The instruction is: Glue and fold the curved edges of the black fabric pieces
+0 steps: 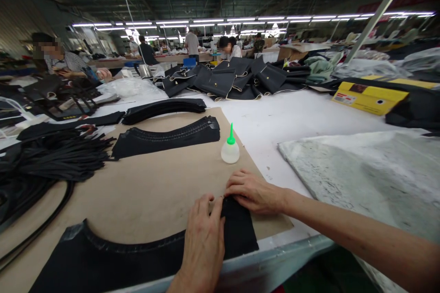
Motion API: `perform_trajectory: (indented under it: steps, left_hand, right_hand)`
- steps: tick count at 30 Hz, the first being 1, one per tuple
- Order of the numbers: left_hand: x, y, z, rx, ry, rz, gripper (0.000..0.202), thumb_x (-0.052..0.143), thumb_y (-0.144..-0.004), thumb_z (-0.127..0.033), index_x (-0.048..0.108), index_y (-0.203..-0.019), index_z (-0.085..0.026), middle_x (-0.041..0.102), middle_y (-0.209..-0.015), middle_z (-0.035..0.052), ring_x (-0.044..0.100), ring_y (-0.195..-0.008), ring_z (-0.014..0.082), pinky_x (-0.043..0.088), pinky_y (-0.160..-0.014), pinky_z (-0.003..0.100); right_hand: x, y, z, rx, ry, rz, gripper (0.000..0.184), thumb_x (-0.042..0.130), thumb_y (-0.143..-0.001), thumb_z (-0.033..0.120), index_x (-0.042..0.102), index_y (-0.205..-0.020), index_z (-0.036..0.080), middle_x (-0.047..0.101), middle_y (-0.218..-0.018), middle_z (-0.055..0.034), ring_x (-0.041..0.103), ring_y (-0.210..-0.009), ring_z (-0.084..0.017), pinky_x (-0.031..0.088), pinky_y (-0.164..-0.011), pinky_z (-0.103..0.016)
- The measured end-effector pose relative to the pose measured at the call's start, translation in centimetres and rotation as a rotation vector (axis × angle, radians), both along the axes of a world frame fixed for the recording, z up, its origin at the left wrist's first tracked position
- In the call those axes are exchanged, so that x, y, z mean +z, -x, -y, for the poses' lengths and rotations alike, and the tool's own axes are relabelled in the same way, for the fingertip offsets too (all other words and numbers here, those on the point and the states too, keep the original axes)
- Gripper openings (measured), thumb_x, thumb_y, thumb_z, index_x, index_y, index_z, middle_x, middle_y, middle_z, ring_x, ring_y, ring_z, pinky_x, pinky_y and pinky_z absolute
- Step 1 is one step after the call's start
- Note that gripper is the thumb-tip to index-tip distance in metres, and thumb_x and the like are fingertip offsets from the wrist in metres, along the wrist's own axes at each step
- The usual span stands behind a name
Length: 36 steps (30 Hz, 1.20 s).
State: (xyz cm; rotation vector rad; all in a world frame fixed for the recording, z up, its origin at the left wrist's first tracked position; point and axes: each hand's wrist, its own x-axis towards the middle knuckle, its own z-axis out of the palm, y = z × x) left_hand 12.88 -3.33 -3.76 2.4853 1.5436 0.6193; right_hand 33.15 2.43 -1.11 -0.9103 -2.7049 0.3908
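A black curved piece of fabric or leather [137, 263] lies along the near table edge, its concave edge folded and puckered. My left hand [204, 233] rests over its right part, fingers closed at the folded edge. At the piece's upper right corner, my right hand [254, 192] pinches the same edge, its fingertips close to my left thumb and index finger. Just beyond my hands stands a round squeeze bottle [230, 152] with a green pointed nozzle. Farther back on the brown board [147, 181] lie a stitched curved black piece [168, 137] and a stack of black strips [165, 110].
Bundled black strips [58, 155] lie at left. On the right are a whitish stone slab [371, 174] and a yellow box [371, 96]. Black panels with gold studs [220, 80] are heaped at the back. A person [62, 57] sits at far left, with others farther away.
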Motion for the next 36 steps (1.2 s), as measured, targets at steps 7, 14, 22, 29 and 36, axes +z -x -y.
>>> perform_trajectory:
  steps: [7,14,22,29,36]
  left_hand:
    - [0.0,-0.2,-1.0,-0.098,0.091,-0.009,0.043,0.035,-0.084,0.0,0.061,-0.113,-0.018,0.061,-0.104,0.008,0.056,-0.095,0.0206,0.049,-0.088,0.037]
    - [-0.1,-0.3,-0.7,-0.142,0.133,-0.068,0.043,0.036,-0.084,-0.001,0.059,-0.117,-0.017,0.061,-0.11,0.0075,0.051,-0.101,0.0234,0.045,-0.091,0.042]
    - [0.4,-0.5,-1.3,-0.112,0.182,0.093,0.046,0.032,-0.084,0.0,0.057,-0.118,-0.017,0.059,-0.106,0.008,0.051,-0.101,0.0221,0.045,-0.092,0.041]
    - [0.6,-1.3,-1.7,-0.126,0.184,0.056,0.042,0.034,-0.084,-0.002,0.062,-0.111,-0.018,0.06,-0.102,0.0073,0.051,-0.098,0.0229,0.044,-0.09,0.042]
    - [0.3,-1.1,-1.4,-0.146,0.157,-0.001,0.042,0.037,-0.084,-0.003,0.06,-0.114,-0.021,0.06,-0.108,0.005,0.05,-0.099,0.0223,0.042,-0.091,0.041]
  right_hand:
    - [-0.6,-0.6,0.4,-0.006,0.009,-0.038,0.034,0.044,-0.084,0.008,0.061,-0.112,0.02,0.062,-0.103,-0.0066,0.053,-0.098,-0.019,0.038,-0.092,-0.04]
    - [-0.8,-1.0,0.9,-0.039,0.047,-0.071,0.037,0.04,-0.084,0.005,0.059,-0.113,0.019,0.061,-0.106,-0.0073,0.053,-0.101,-0.019,0.038,-0.093,-0.04]
    - [-0.1,-0.6,0.6,-0.085,0.069,-0.028,0.029,0.052,-0.084,0.014,0.058,-0.112,0.019,0.06,-0.103,-0.0072,0.052,-0.1,-0.02,0.038,-0.094,-0.04]
    - [-0.4,-0.9,0.5,-0.101,0.076,-0.039,0.019,0.054,-0.086,0.018,0.062,-0.103,0.02,0.061,-0.101,-0.005,0.054,-0.099,-0.019,0.038,-0.093,-0.04]
    - [-1.1,-1.5,0.9,-0.099,0.059,-0.069,0.029,0.045,-0.089,0.012,0.063,-0.11,0.021,0.062,-0.106,-0.0051,0.053,-0.101,-0.018,0.037,-0.095,-0.038]
